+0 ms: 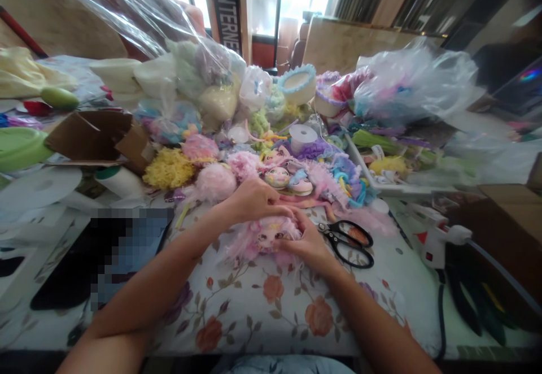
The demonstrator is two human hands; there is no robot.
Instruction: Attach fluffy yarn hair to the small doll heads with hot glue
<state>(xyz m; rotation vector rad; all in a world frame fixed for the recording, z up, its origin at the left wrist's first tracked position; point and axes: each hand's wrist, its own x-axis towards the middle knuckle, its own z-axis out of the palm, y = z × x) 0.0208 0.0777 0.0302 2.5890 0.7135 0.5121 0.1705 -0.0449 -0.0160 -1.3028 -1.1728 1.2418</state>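
Observation:
A doll's head [267, 239] with a printed face and fluffy pink hair lies face up on the flowered cloth in front of me. My right hand [311, 243] grips it from the right, thumb on the face and fingers over the far edge. Above its top edge, my left hand [253, 201] is bent down with the fingers pinched together; what they hold is too small to make out. Black-handled scissors [349, 242] lie just right of my right hand. Beyond my hands are more doll faces [277, 176] and a pink ribbon [311, 201].
Fluffy yarn [169, 168] and a white spool [302, 135] crowd the far side. At left are a cardboard box [97, 139] and a dark tablet-like device [68, 272]. A glue gun [436, 235] with its cord stands right, near a white tray [359, 162].

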